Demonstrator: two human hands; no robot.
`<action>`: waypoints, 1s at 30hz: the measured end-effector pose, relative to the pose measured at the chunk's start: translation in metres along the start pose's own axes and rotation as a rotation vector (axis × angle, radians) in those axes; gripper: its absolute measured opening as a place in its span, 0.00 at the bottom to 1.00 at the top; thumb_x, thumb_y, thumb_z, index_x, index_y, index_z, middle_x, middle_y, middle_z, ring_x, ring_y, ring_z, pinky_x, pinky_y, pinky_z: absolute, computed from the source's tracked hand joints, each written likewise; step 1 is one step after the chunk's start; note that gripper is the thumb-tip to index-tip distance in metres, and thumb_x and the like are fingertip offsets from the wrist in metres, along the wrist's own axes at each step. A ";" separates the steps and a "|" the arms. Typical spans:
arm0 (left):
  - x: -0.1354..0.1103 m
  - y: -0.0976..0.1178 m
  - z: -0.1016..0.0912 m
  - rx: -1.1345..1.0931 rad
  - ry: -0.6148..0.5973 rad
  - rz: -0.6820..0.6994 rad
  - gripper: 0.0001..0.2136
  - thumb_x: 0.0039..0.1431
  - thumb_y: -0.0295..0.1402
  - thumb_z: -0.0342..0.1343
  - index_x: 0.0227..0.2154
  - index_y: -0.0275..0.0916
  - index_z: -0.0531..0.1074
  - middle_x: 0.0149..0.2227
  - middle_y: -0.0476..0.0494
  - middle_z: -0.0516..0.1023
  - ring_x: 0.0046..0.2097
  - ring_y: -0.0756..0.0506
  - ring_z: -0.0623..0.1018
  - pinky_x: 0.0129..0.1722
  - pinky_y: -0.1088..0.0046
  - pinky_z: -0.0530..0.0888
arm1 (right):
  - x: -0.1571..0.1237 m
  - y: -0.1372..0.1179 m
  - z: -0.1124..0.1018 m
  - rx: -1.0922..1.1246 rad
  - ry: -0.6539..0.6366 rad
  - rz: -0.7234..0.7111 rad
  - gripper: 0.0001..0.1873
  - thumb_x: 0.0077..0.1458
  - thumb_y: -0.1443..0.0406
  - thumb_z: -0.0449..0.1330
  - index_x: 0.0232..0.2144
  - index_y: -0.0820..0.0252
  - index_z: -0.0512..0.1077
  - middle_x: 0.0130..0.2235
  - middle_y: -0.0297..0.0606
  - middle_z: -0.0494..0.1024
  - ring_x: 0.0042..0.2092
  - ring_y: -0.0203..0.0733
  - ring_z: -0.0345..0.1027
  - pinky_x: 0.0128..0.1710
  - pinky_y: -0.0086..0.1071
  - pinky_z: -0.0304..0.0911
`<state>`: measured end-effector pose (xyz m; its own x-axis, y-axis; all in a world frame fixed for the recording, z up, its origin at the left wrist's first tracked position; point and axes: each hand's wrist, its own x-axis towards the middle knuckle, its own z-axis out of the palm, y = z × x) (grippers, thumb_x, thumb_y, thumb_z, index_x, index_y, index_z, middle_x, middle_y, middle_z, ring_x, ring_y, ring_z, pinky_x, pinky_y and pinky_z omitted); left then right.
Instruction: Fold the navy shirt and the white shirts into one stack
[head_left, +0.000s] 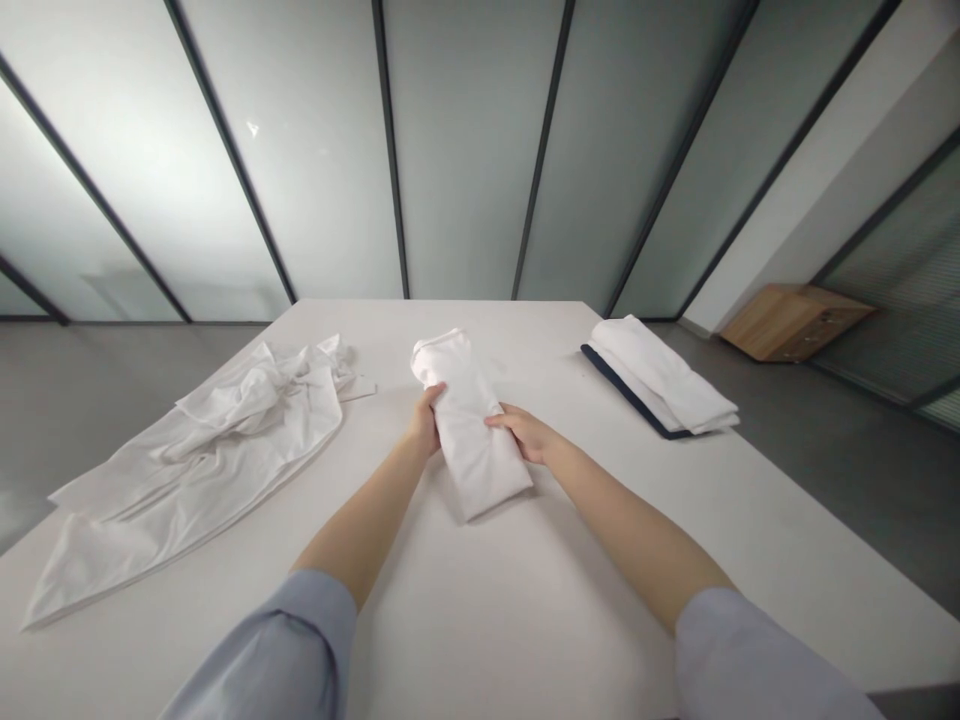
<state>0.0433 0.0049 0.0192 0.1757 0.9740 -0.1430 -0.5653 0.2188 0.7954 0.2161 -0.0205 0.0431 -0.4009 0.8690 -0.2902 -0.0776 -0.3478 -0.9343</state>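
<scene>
A folded white cloth [469, 425] lies in a long narrow bundle on the white table [525, 600], in the middle. My left hand [426, 420] grips its left edge, fingers curled round the fabric. My right hand [525, 432] holds the right edge, fingers closed on the cloth. Both forearms reach in from the bottom, in light blue sleeves.
A loose heap of crumpled white garments [202, 450] spreads over the table's left side. A neat stack of folded cloths [664, 380], white with a dark piece beneath, sits at the far right. A wooden cabinet [795, 320] stands on the floor by the glass wall.
</scene>
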 end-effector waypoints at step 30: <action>0.031 -0.023 -0.049 1.009 0.474 0.531 0.18 0.57 0.36 0.53 0.50 0.39 0.64 0.51 0.37 0.72 0.50 0.41 0.74 0.51 0.59 0.70 | -0.082 -0.108 -0.280 -1.324 1.234 -0.007 0.24 0.61 0.56 0.55 0.51 0.70 0.69 0.47 0.64 0.73 0.46 0.56 0.69 0.41 0.41 0.59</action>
<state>0.0224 0.0328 -0.0319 -0.3141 0.8993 0.3044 0.4341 -0.1491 0.8884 0.5133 0.0447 0.1100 0.4792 0.8173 0.3199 0.8713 -0.3990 -0.2859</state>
